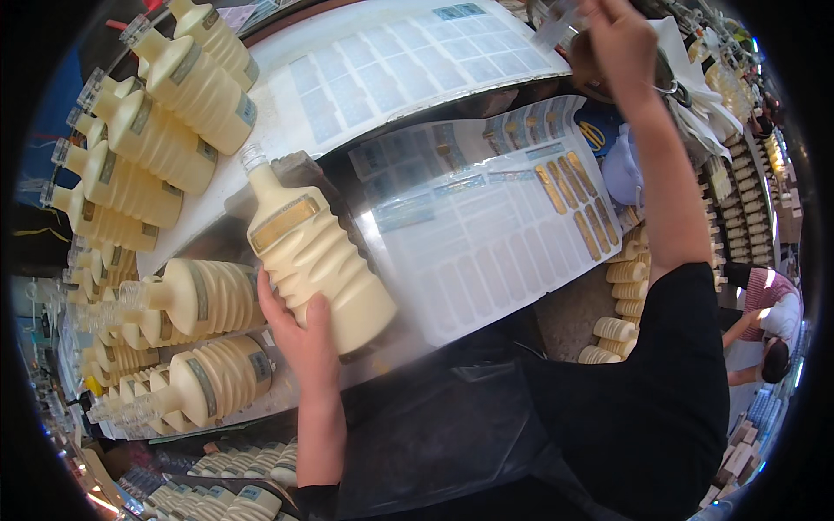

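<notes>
A cream-coloured ribbed bottle with a clear neck and a gold label lies tilted on the work surface, neck pointing up and left. My left hand grips its lower side, thumb on the front and fingers around the left edge. At the upper right, my raised right hand has its fingers closed by a blurred translucent piece; its kind is not clear. Between the hands lies a backing sheet with rows of label spaces, several gold labels still on it. Another sheet of pale labels lies beyond.
Cream bottles with grey labels crowd the left side, some lying close to my left hand. Yellow-handled scissors and a pale lilac rounded object sit near my right forearm. Another person is at the far right, beside more bottles.
</notes>
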`<state>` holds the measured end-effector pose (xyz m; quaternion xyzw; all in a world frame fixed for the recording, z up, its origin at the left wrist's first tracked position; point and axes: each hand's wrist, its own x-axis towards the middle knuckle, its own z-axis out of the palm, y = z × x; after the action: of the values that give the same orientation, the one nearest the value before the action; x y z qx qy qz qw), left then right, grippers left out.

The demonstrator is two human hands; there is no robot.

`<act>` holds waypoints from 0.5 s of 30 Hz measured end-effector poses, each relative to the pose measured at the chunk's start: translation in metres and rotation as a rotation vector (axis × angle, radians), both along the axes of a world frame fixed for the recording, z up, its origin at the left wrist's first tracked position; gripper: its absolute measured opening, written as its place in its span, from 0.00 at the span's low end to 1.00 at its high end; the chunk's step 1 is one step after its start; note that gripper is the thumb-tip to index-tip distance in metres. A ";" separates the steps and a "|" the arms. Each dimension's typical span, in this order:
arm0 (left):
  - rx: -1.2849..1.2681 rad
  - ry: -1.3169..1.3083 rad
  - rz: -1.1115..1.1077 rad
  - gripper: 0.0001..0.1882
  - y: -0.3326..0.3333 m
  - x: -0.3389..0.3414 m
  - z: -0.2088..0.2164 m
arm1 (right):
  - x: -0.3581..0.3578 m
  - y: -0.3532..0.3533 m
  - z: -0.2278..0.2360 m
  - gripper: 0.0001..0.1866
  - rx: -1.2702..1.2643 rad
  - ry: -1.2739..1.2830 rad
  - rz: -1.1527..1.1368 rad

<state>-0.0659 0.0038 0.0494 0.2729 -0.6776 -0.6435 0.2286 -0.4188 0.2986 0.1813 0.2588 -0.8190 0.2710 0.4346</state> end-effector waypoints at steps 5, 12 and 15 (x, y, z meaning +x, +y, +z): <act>-0.028 0.036 -0.001 0.43 -0.004 0.002 -0.010 | -0.144 0.115 0.002 0.10 0.368 -0.395 -0.419; 0.061 0.089 -0.015 0.43 -0.007 0.005 -0.014 | -0.250 0.186 -0.075 0.13 0.812 -0.906 -0.390; 0.123 0.141 -0.050 0.43 -0.008 0.006 -0.014 | -0.233 0.180 -0.051 0.14 0.685 -0.964 -0.395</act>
<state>-0.0597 -0.0045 0.0353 0.2232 -0.6258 -0.7069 0.2425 -0.6523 0.4782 0.1304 0.0758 -0.9959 -0.0063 -0.0499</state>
